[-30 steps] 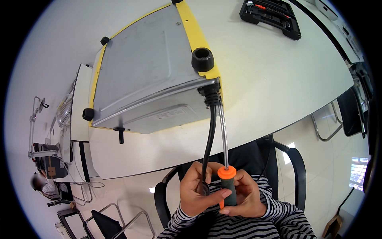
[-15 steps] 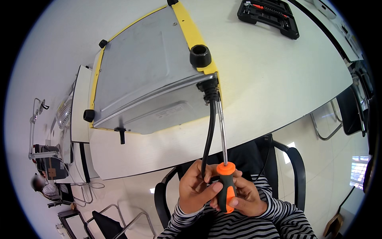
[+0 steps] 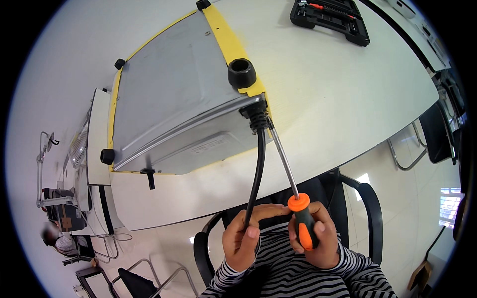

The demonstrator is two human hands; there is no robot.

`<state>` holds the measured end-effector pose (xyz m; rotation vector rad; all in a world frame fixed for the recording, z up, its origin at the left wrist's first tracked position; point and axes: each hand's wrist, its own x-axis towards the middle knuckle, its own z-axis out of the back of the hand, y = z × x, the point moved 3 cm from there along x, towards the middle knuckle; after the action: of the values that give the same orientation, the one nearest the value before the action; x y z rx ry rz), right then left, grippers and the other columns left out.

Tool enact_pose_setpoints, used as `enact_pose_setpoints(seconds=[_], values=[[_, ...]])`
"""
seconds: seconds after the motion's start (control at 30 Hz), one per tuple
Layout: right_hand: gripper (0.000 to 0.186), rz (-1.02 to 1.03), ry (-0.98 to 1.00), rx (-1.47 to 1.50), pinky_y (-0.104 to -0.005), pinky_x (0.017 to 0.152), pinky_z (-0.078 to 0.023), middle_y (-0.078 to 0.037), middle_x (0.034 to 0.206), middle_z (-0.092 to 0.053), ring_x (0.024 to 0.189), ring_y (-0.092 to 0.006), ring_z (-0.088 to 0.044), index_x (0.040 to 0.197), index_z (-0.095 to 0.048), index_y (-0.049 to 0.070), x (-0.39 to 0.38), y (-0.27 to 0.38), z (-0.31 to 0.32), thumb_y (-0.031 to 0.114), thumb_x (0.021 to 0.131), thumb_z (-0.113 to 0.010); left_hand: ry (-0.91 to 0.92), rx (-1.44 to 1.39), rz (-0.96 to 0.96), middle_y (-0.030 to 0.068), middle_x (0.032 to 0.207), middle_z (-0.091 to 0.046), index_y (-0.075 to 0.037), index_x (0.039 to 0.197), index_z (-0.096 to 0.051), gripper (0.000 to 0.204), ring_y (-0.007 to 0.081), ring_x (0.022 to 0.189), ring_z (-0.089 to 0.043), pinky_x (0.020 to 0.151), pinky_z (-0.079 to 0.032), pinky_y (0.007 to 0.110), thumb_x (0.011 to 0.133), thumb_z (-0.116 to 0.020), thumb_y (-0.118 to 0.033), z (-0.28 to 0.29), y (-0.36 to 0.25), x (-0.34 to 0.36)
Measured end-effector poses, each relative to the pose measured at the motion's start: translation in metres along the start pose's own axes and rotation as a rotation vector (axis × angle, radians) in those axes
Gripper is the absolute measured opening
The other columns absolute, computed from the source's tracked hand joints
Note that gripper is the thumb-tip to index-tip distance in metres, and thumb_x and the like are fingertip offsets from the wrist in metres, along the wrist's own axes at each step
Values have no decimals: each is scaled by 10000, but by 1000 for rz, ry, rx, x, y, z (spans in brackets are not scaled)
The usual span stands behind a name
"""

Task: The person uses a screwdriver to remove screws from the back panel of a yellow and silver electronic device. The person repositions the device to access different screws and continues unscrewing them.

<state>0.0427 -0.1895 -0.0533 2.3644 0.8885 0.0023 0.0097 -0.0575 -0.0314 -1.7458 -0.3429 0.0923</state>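
Note:
A metal appliance with a grey base, yellow edges and black feet lies on its side on the table. My right hand is wrapped round the orange-and-black handle of a screwdriver. Its long shaft slants up to the appliance's corner, the tip beside the ribbed cord grip; what the tip meets there is too small to tell. A black power cord runs down from that grip into my left hand, closed around it. The left index finger stretches toward the screwdriver's orange collar.
On the white table, an open black tool case lies at the far right. A black armchair is around me. At far left are a fan, a lamp arm and a seated person.
The screwdriver handle has swung right and slightly up with my right hand. My left hand has come off the handle and stays on the cord. The appliance appears shifted slightly left.

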Motion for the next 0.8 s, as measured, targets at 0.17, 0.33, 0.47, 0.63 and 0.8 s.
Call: enact_pose_setpoints(seconds=[0.17,0.33,0.47,0.63,0.8], values=[[375,80,-36,-87,-221,499,-388,-115,771,-478,579,-109,-452,1059,-347,-24,-1,0,4,114,778,-552,53,-40,-15,275,920,-552,-34,697,-369,230,324,944,-523,854,-366,418,875,-331,-174,1,4,1],[424,178,-71,-241,-227,534,-435,-96,790,-466,617,-103,-475,1085,-326,-3,3,1,10,44,748,-577,-27,56,-74,279,687,-544,-41,619,-309,311,357,696,-569,716,-425,454,871,-325,-222,-5,1,3],[394,96,-81,-308,-218,503,-447,-89,795,-465,623,-104,-497,1039,-362,2,5,1,8,51,727,-597,18,15,-75,254,705,-547,-41,628,-332,296,344,735,-560,742,-416,450,872,-325,-207,-4,2,3],[318,-215,125,-147,-211,417,-433,-107,730,-486,489,-129,-499,938,-396,-15,9,2,2,209,772,-549,103,-56,-22,226,809,-579,-34,680,-381,252,282,834,-551,770,-414,385,877,-325,-180,4,8,-3],[265,-388,342,101,-201,325,-367,-125,586,-500,372,-116,-442,863,-391,-3,15,5,-5,244,816,-476,77,-90,-13,172,699,-548,-26,679,-385,250,217,678,-531,651,-435,336,877,-326,-165,2,7,-6]])
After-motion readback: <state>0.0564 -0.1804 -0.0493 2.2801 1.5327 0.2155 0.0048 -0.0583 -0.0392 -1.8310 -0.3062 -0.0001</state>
